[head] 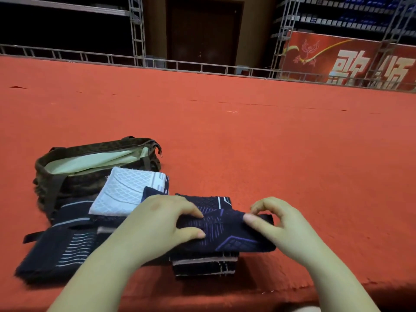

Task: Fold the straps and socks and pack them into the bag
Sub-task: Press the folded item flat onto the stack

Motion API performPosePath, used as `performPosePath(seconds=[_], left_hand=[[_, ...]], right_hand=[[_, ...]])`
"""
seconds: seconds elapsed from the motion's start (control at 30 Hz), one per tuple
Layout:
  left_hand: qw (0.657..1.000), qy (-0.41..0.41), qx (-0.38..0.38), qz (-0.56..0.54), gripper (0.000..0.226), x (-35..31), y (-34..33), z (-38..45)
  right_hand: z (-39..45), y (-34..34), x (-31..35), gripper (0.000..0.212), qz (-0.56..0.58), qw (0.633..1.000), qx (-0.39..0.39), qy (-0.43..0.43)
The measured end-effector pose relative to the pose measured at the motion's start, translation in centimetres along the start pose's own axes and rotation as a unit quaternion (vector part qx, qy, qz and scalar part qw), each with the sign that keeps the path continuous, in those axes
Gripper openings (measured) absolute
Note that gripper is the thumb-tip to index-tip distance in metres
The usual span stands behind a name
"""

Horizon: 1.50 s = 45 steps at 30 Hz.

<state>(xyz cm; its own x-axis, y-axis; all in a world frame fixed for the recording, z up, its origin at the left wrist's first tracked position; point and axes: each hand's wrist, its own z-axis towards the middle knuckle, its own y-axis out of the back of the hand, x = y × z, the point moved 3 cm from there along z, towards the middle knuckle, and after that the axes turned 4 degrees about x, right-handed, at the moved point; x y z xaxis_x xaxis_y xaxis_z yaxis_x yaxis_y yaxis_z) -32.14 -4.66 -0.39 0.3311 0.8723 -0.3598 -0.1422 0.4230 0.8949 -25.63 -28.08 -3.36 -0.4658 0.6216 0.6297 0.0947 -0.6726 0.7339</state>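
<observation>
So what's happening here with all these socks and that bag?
A person is folding a dark navy sock on a red carpeted surface. The left hand presses its fingers flat on the sock, while the right hand pinches the sock's right end. It lies on a stack of folded dark pieces. A white patterned sock and more dark items lie to the left, beside an open olive bag with a pale lining.
</observation>
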Motion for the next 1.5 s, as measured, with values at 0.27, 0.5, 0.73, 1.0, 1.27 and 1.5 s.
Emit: performPosePath(seconds=[0.27, 0.5, 0.73, 1.0, 1.27, 1.5], left_hand=[[1.000, -0.001, -0.018, -0.007, 0.051, 0.4, 0.0, -0.7], [0.991, -0.092, -0.084, 0.042, 0.034, -2.9, 2.7, 0.5], [0.991, -0.047, -0.089, 0.082, 0.014, -2.2, 5.4, 1.5], [0.955, 0.052, -0.123, -0.265, 0.003, 0.2, 7.1, 0.9], [0.863, 0.149, -0.206, -0.437, 0.015, 1.1, 6.6, 0.9], [0.833, 0.185, -0.250, -0.457, 0.016, 1.9, 6.1, 0.7]], right_hand=[[-0.2, 0.7, 1.9, 0.028, -0.021, 0.997, 0.011, 0.075], [1.3, 1.5, 7.4, 0.048, -0.103, 0.977, 0.081, 0.168], [3.1, 4.4, 10.2, 0.013, -0.108, 0.983, 0.043, 0.142], [3.9, 5.5, 6.6, 0.034, -0.058, 0.995, 0.069, 0.041], [3.2, 7.4, 5.4, 0.034, -0.025, 0.997, 0.068, -0.005], [3.2, 7.0, 5.0, 0.028, -0.012, 0.991, 0.131, -0.028]])
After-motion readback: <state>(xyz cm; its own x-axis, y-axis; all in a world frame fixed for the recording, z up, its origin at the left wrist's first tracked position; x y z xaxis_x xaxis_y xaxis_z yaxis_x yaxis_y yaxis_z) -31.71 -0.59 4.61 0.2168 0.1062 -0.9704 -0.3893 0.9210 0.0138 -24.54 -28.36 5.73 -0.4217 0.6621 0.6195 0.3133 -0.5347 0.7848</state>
